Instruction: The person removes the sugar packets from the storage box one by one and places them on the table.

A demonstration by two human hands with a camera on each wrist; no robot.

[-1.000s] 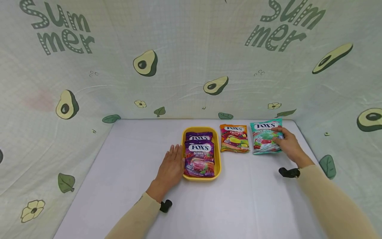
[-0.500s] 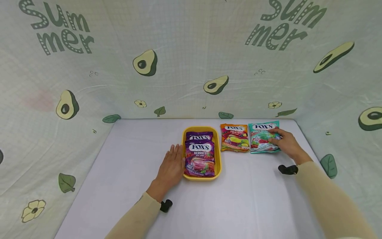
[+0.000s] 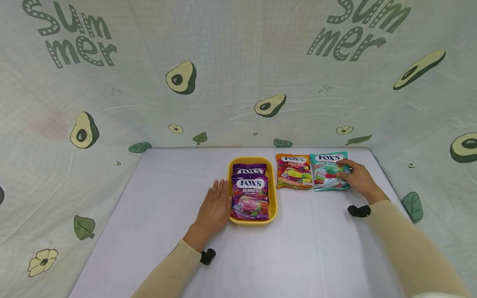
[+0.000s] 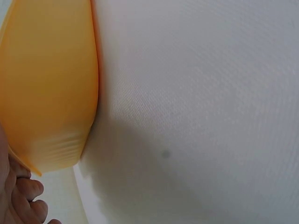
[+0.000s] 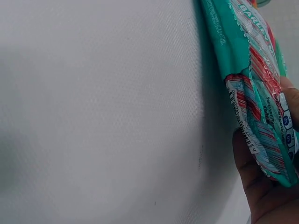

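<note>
My left hand (image 3: 213, 210) lies with straight fingers along the left side of a yellow tray (image 3: 274, 203). Inside the tray a purple bag of berry candy (image 3: 249, 203) overlaps another purple candy bag (image 3: 249, 168) behind it. At the right, my right hand (image 3: 358, 180) grips the right edge of a teal bag of mint candy (image 3: 326, 170), thumb on one side and fingers on the other, as the right wrist view shows. Directly left of it lies an orange bag of fruit candy (image 3: 293, 171), edge close to edge. The left wrist view has the tray's outer wall (image 4: 51, 88) beside my curled fingertips.
Everything sits on a white table (image 3: 298, 248) whose back edge meets a hanging cloth (image 3: 223, 82) printed with avocados and lettering. The cloth also rises at both sides. A black wrist camera (image 3: 207, 256) is strapped under the left sleeve, another black camera (image 3: 358, 211) at the right.
The teal candy bag, held in my right hand, has slid left until it lies up against the orange bag. My left hand and the tray have stayed in place.
</note>
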